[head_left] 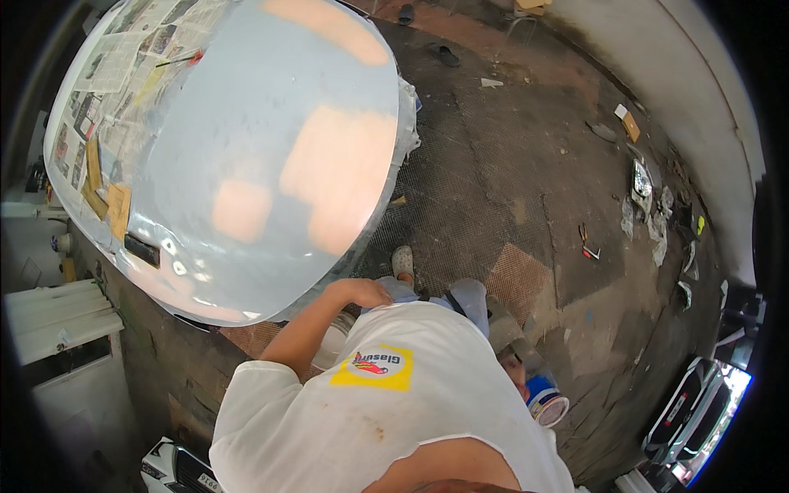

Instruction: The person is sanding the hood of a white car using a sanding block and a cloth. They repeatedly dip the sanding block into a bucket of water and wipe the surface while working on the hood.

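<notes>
My left hand (362, 292) rests at my waist by the hem of my white shirt, above the blue-grey trousers (470, 300). Its fingers lie loosely extended, with nothing visible in them. Just ahead and to the left is a large car panel (214, 140), grey with pale peach patches. The hand is close to the panel's near edge but apart from it. At my right side a skin-toned shape (513, 368), perhaps my right hand, shows beside a blue and white tub (544, 403); my body hides most of it, so its grip is unclear.
Newspaper (107, 62), a dark sanding block (142, 251) and wooden strips (118, 209) lie on the panel. A pale bucket (331, 341) stands under my left arm. Red-handled pliers (588, 246) and scraps (657, 230) litter the dark floor. Parked cars (686, 407) stand behind.
</notes>
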{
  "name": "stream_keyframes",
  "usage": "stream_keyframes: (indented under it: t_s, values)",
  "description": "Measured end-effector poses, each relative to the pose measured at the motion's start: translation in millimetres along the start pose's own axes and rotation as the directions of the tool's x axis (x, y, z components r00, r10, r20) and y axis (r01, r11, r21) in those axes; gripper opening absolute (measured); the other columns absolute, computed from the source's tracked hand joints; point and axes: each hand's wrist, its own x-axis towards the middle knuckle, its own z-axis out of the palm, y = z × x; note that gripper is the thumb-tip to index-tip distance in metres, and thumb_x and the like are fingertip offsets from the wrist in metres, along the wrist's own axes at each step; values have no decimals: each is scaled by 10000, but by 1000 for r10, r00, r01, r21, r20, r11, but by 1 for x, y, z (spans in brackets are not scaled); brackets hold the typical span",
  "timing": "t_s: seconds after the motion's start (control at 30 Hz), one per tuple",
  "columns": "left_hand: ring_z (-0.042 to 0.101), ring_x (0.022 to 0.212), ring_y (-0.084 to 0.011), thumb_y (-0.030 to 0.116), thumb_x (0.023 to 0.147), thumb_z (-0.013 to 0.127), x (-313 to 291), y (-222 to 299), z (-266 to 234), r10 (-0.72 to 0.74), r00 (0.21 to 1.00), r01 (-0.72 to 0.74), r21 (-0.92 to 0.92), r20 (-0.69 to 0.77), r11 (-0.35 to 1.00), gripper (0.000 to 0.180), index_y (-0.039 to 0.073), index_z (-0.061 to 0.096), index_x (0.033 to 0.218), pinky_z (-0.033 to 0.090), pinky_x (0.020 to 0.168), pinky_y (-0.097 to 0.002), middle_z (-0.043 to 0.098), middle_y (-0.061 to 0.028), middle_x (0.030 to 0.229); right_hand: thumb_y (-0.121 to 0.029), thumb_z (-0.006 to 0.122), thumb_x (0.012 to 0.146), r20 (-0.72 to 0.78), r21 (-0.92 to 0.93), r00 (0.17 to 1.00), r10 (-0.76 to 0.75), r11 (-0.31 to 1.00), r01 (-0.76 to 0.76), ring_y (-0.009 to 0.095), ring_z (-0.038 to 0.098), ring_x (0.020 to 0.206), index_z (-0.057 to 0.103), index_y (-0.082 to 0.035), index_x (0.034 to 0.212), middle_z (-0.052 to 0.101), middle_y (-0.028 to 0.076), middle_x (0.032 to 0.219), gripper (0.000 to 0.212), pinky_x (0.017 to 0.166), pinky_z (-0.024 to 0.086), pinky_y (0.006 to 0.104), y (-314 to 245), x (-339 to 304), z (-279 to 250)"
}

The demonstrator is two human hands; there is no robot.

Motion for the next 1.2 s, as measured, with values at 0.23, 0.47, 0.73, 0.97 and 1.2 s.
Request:
stream_keyframes:
  t_s: [0.23,0.47,0.73,0.97,1.2]
  values:
    - [729,1163,-204,307,1014,715,-11,144,-205,172,984,-173,-375,-39,911,426,95,751,1382,548,1024,-383,802,-74,1236,-161,838,873,115,108,954,277,951,-289,236,750,901,798,22,1101,814,131,942,294,829,596,389,-79,46,-33]
    - [687,1040,-265,331,919,888,21,340,-381,890,456,-864,-224,30,450,385,136,791,1237,548,856,-394,762,-53,1155,-160,836,881,243,44,958,152,985,-167,230,751,917,794,26,1148,819,141,987,328,830,599,385,-136,260,-101]
    - [652,867,-227,270,973,834,85,434,-506,841,535,-843,-99,-72,528,140,143,790,1010,495,707,-384,724,12,978,-261,747,995,-43,-163,992,-123,980,114,304,718,1174,733,-16,1343,773,190,1251,426,1029,544,430,-452,517,-333]
    - [609,751,-144,271,881,943,106,407,-571,349,13,-921,125,-937,370,180,152,808,884,380,612,-297,725,15,874,-218,761,983,-12,-304,921,-390,878,369,261,720,1100,748,-20,1296,772,150,1187,371,1007,541,386,-576,662,-408]
    - [604,703,-135,272,857,960,137,375,-659,202,-192,-977,207,-960,53,186,160,812,855,380,603,-284,739,22,847,-213,773,975,211,2,971,-112,993,115,248,717,1102,755,-18,1277,770,152,1191,360,1008,541,379,-569,687,-365]
